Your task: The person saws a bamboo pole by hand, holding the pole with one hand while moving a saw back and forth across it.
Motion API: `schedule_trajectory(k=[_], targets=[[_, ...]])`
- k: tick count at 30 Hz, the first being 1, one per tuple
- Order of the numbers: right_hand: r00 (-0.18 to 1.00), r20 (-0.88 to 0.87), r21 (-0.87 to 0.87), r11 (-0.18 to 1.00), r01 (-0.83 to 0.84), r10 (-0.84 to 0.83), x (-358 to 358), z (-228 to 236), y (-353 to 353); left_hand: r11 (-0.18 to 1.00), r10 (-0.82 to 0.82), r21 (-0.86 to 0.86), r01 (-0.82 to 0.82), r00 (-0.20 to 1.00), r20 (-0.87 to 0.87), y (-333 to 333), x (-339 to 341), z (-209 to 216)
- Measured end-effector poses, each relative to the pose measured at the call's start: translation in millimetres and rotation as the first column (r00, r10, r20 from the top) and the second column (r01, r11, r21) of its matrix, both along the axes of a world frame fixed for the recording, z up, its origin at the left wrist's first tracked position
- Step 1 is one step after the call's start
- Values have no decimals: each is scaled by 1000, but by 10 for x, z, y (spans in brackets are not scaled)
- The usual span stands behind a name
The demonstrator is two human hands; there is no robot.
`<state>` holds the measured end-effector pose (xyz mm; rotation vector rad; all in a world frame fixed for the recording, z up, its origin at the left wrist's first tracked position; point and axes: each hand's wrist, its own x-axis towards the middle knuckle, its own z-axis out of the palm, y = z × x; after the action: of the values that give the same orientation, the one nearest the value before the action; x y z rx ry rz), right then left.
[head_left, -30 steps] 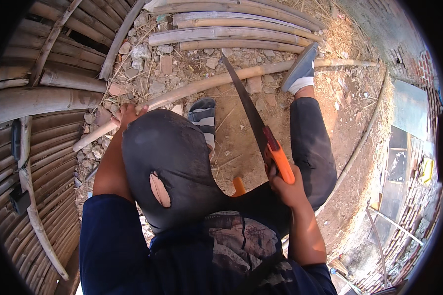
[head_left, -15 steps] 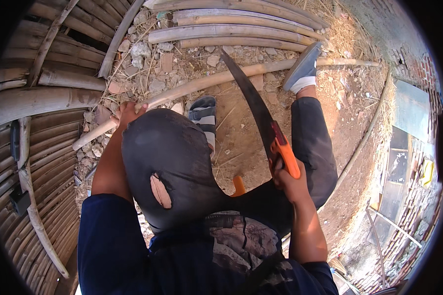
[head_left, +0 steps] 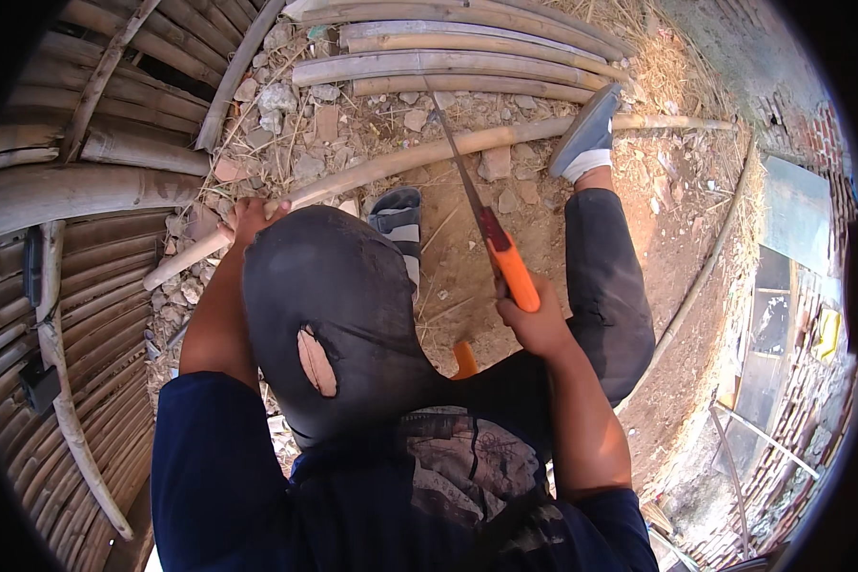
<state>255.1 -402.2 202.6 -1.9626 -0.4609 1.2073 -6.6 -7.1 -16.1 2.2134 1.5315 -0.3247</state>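
Observation:
A long bamboo pole (head_left: 391, 165) lies slantwise across the ground in front of me. My left hand (head_left: 255, 219) is closed around it near its left end, close to my bent left knee. My right hand (head_left: 534, 319) grips the orange handle of a hand saw (head_left: 512, 275). Its dark blade points away from me, seen nearly edge-on, and crosses over the pole. Whether the teeth touch the bamboo I cannot tell. My right shoe (head_left: 586, 132) rests on the pole, right of the blade. My left sandal (head_left: 398, 224) is on the near side of it.
Several split bamboo lengths (head_left: 467, 63) lie at the far side. A bamboo slat wall (head_left: 95, 315) stands on the left, with rubble (head_left: 275, 100) along it. An orange curved object (head_left: 464, 359) sits on the dirt by my legs. A brick wall (head_left: 810, 419) is on the right.
My right hand has moved the saw leftward and turned it, so the blade now shows nearly edge-on over the pole. My left hand stays on the pole.

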Motion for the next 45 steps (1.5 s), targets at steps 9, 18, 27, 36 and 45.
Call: schedule_trajectory(k=[9,18,27,36,45], targets=[[953,-187,94,962,257,-236,-119,864,-758,1000,-19,-13,19,999,-29,49,75,157],[989,-76,-154,981,115,-128,110,319,108,998,2,-62,-7,997,-77,74,-94,102],[990,-40,-4,991,134,-134,-42,629,-347,999,-3,34,4,1000,-9,19,16,36],[960,-133,-38,969,246,-248,-68,1168,-582,999,-18,-27,18,999,-30,70,-14,127],[943,-169,-17,957,289,-288,58,486,72,999,-28,-16,28,1000,0,67,-67,46]])
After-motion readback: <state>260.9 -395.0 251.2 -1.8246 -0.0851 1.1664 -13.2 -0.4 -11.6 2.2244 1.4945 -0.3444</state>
